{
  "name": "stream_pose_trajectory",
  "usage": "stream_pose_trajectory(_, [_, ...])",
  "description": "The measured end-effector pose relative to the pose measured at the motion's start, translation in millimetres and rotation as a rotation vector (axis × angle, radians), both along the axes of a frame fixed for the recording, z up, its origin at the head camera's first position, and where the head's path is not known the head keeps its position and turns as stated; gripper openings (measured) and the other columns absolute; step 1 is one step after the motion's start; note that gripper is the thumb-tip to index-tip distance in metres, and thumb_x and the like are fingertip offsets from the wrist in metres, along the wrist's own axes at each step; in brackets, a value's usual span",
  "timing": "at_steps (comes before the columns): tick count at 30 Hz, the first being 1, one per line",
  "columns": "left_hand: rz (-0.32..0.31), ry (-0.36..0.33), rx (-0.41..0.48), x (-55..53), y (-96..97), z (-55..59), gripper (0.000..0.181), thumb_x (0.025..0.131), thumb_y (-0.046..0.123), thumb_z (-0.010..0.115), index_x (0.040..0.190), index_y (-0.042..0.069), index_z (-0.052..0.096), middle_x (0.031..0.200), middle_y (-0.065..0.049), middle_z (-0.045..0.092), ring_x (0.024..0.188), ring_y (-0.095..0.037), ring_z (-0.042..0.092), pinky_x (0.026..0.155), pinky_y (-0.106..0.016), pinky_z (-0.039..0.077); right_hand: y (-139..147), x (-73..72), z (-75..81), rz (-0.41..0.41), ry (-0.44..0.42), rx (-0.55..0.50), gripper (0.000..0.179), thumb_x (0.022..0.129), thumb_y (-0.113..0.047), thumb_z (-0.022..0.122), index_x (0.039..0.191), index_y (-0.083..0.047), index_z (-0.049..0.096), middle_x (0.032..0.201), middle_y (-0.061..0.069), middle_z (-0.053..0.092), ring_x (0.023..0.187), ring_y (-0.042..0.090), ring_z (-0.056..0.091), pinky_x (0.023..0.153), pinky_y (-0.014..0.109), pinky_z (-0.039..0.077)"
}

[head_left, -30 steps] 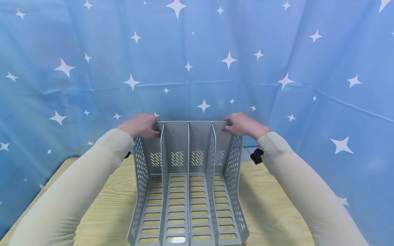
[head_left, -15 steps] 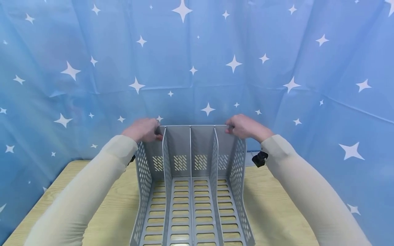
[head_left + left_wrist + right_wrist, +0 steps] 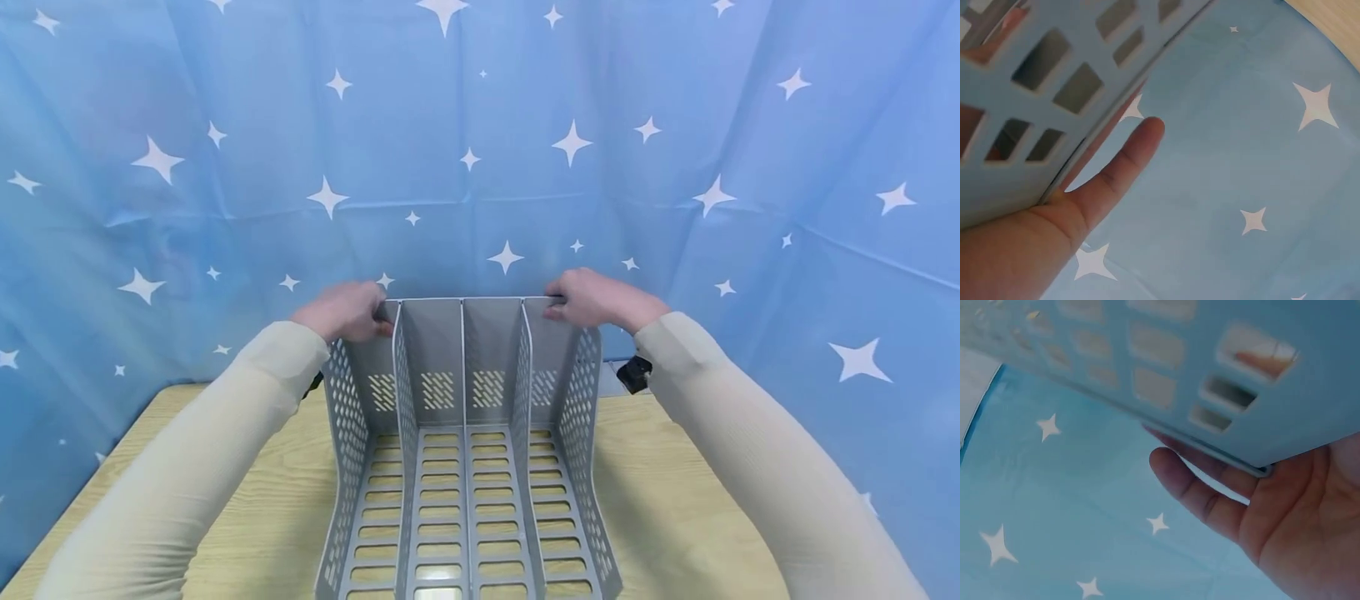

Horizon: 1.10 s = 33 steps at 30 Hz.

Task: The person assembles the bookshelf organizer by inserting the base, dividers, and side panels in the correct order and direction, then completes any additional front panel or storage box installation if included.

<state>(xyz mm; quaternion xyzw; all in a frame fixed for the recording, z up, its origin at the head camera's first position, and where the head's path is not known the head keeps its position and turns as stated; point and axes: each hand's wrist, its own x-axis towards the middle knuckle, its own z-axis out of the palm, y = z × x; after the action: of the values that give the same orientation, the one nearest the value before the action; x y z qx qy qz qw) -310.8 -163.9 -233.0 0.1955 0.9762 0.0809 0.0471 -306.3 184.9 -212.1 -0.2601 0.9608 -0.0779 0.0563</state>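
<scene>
A grey plastic four-compartment rack (image 3: 465, 417) is shown upright over a pale wood-grained counter (image 3: 258, 500); whether its base is touching cannot be told. Its upper rear corners are gripped by the left hand (image 3: 347, 312) and right hand (image 3: 596, 298), before a blue star-patterned curtain (image 3: 465, 100).

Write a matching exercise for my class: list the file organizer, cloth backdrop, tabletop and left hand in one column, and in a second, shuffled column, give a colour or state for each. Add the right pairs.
Column 1
1. File organizer
2. Cloth backdrop
3. Tabletop
4. Left hand

Column 2
A. Pale yellowish, with wood grain
B. Gripping an upper far corner
C. Gray, divided into four compartments
D. Blue, with white stars

Right pairs: 1-C, 2-D, 3-A, 4-B
</scene>
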Motion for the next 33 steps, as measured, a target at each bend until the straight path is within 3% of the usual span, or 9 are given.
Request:
stream_pose_trajectory(4, [-0.010, 0.021, 0.002, -2.0, -3.7, -0.9, 0.027, 0.096, 0.027, 0.075, 0.081, 0.009, 0.063, 0.078, -0.004, 0.062, 0.070, -0.020, 0.055, 0.065, -0.034, 0.046, -8.4, -8.8, -1.9, -0.024, -0.037, 0.051, 0.020, 0.102, -0.020, 0.065, 0.087, -0.008, 0.062, 0.084, 0.006, 0.066, 0.077, 0.020, 0.059, 0.074, 0.039, 0.052])
stream_pose_trajectory(10, [-0.018, 0.020, -0.006, -1.2, -6.4, -1.0, 0.032, 0.096, 0.027, 0.074, 0.074, 0.011, 0.059, 0.073, -0.003, 0.058, 0.066, -0.019, 0.051, 0.063, -0.033, 0.043, -13.0, -15.2, -10.4, -0.054, -0.088, 0.053, 0.027, 0.104, -0.020, 0.063, 0.081, -0.009, 0.055, 0.076, 0.003, 0.053, 0.070, 0.018, 0.048, 0.068, 0.033, 0.044])
stream_pose_trajectory(16, [-0.005, 0.010, -0.006, 2.3, -5.5, 1.4, 0.023, 0.096, 0.029, 0.074, 0.086, 0.008, 0.072, 0.078, -0.004, 0.066, 0.069, -0.020, 0.056, 0.068, -0.037, 0.049, -11.2, -14.7, -14.8, -0.078, -0.104, -0.022, 0.022, 0.103, -0.020, 0.064, 0.086, -0.007, 0.060, 0.085, 0.007, 0.063, 0.078, 0.021, 0.057, 0.076, 0.037, 0.052])
stream_pose_trajectory(22, [-0.031, 0.052, 0.025, 7.8, -0.4, 4.9, 0.023, 0.092, 0.030, 0.079, 0.090, 0.007, 0.078, 0.080, -0.003, 0.073, 0.067, -0.018, 0.057, 0.064, -0.035, 0.048, -1.1, -11.0, -16.6, -0.076, -0.123, -0.058, 0.031, 0.104, -0.017, 0.063, 0.077, -0.012, 0.048, 0.073, 0.001, 0.043, 0.067, 0.016, 0.040, 0.063, 0.031, 0.038])
stream_pose_trajectory(28, [-0.074, 0.144, -0.001, 13.8, 6.6, 9.9, 0.024, 0.090, 0.032, 0.082, 0.081, 0.009, 0.078, 0.068, -0.002, 0.065, 0.062, -0.017, 0.052, 0.055, -0.032, 0.042, 11.2, -8.1, -20.5, -0.076, -0.179, -0.132, 0.030, 0.104, -0.013, 0.061, 0.077, -0.013, 0.046, 0.074, 0.000, 0.041, 0.067, 0.015, 0.038, 0.063, 0.030, 0.037])
stream_pose_trajectory(33, [-0.090, 0.169, -0.020, 8.4, 12.9, 7.4, 0.026, 0.091, 0.032, 0.081, 0.079, 0.009, 0.074, 0.069, -0.002, 0.064, 0.063, -0.018, 0.052, 0.055, -0.033, 0.042, 15.9, -8.4, -24.3, -0.082, -0.141, -0.128, 0.031, 0.103, -0.012, 0.063, 0.077, -0.013, 0.047, 0.072, 0.000, 0.042, 0.065, 0.015, 0.037, 0.061, 0.029, 0.035])
